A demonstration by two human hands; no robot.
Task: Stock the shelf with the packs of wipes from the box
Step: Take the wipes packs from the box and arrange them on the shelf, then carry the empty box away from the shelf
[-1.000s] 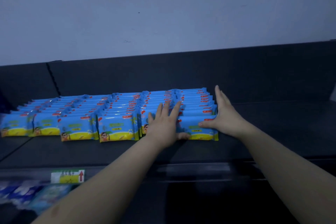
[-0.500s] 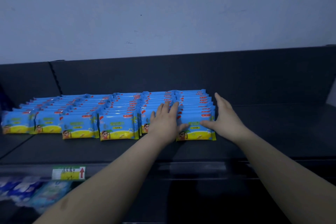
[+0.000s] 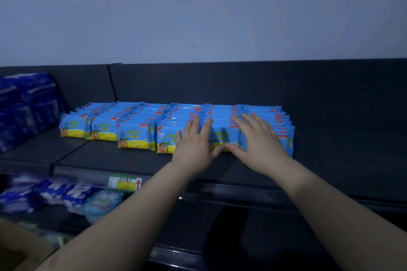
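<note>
- The left hand (image 3: 193, 144) lies flat on the front of the packs, with its fingers straight and a little spread.
- The right hand (image 3: 261, 141) lies flat just beside it, fingers spread too. It covers the front pack of the last row on the right.
- The two thumbs point at each other low on the packs and are very near. I cannot tell if they touch.
- Neither hand pinches or grips anything.
- The packs of wipes (image 3: 134, 138) are blue with a yellow strip at the bottom. They stand in six rows, one pack behind the other, going back to the shelf's rear wall.
- The rows sit side by side on the dark shelf (image 3: 105, 156), and the left rows sit further back than the right ones.
- A green and yellow price tag (image 3: 125, 182) with a red arrow is stuck on the shelf's front edge.
- Dark blue bundles (image 3: 28, 103) are piled at the far left of the shelf.
- More blue and white packs (image 3: 55, 193) lie on the shelf below.
- A corner of the brown box (image 3: 15, 246) shows at the bottom left.
</note>
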